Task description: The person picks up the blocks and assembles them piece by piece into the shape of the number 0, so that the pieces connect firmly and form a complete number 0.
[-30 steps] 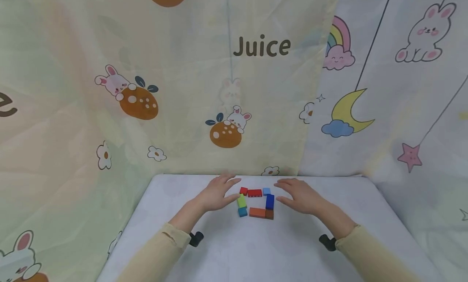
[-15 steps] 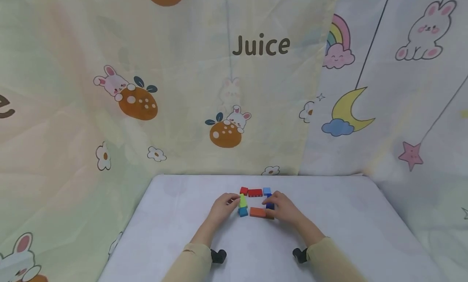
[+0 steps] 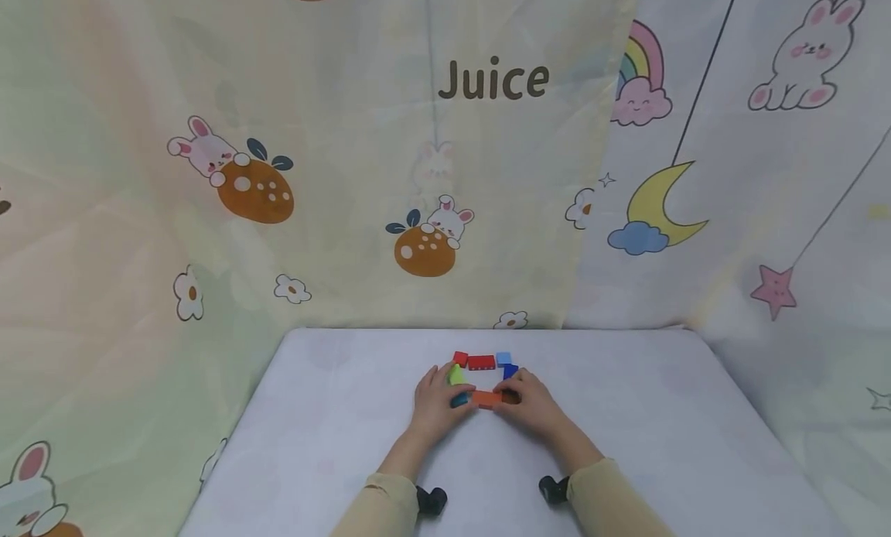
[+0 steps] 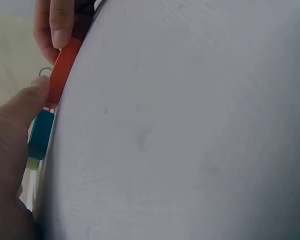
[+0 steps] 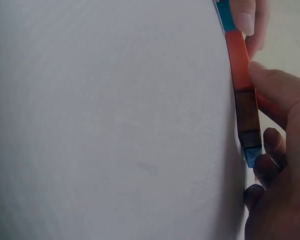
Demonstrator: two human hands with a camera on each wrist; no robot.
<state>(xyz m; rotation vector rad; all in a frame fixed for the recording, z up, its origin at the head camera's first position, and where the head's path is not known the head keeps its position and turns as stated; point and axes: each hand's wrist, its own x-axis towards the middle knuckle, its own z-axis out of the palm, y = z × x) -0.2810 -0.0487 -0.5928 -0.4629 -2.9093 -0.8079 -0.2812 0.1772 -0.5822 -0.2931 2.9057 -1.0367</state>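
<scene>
Small coloured blocks form a rectangular outline on the table. An orange block [image 3: 486, 399] lies along its near side, a teal block [image 3: 459, 399] at its left end and a brown block [image 3: 511, 397] at its right. My left hand [image 3: 437, 401] spreads around the left corner: thumb at the orange block's left end, fingers beside the lime block [image 3: 455, 375]. From the right, my right hand [image 3: 534, 404] reaches round the brown block, its thumb touching the orange block [image 5: 239, 60] and its other fingertips near the dark blue block [image 3: 510, 371], partly hidden.
Along the far side lie a small red block [image 3: 460, 358], a longer red block [image 3: 481, 363] and a light blue block [image 3: 504, 359]. The white-covered table [image 3: 334, 413] ends at a printed curtain [image 3: 348, 274] behind. A black wrist camera [image 3: 431, 501] sits below the left hand.
Both hands have come down and inward from above the sides of the outline to its near corners. Both thumbs now touch the orange block.
</scene>
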